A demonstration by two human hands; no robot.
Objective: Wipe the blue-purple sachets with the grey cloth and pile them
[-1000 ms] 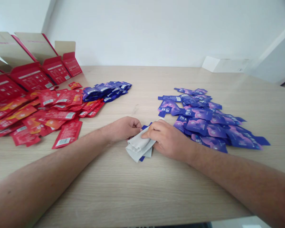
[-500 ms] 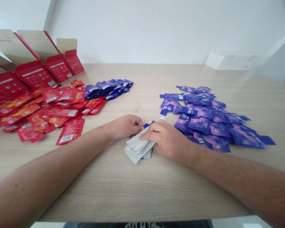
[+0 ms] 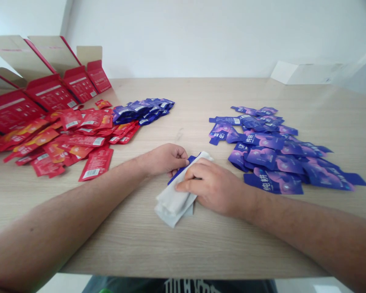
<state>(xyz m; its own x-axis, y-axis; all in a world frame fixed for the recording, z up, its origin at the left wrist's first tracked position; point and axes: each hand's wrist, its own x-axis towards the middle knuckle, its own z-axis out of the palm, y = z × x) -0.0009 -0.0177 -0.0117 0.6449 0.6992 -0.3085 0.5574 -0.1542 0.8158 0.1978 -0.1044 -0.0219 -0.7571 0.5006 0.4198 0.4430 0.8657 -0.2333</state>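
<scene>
My right hand (image 3: pixel 215 185) is closed on a folded white cloth (image 3: pixel 173 199) and presses it over a blue-purple sachet (image 3: pixel 184 170), most of which is hidden underneath. At the sachet's left edge, the thumb and fingers of my left hand (image 3: pixel 167 159) pinch it near the table top. A spread pile of blue-purple sachets (image 3: pixel 262 156) lies to the right of my right hand. A smaller heap of blue sachets (image 3: pixel 142 110) rests beyond my left hand, against a pile of red sachets (image 3: pixel 79 130).
Red cardboard boxes (image 3: pixel 50 92) with raised flaps stand in a row at the back left. A white box (image 3: pixel 306 74) sits at the back right by the wall (image 3: pixel 201 36). The wooden table (image 3: pixel 158 252) ends close to my body.
The white cloth has slid slightly toward me and left with my right hand, baring more of the sachet's upper left edge. My left hand keeps its pinch. The view has shifted a little.
</scene>
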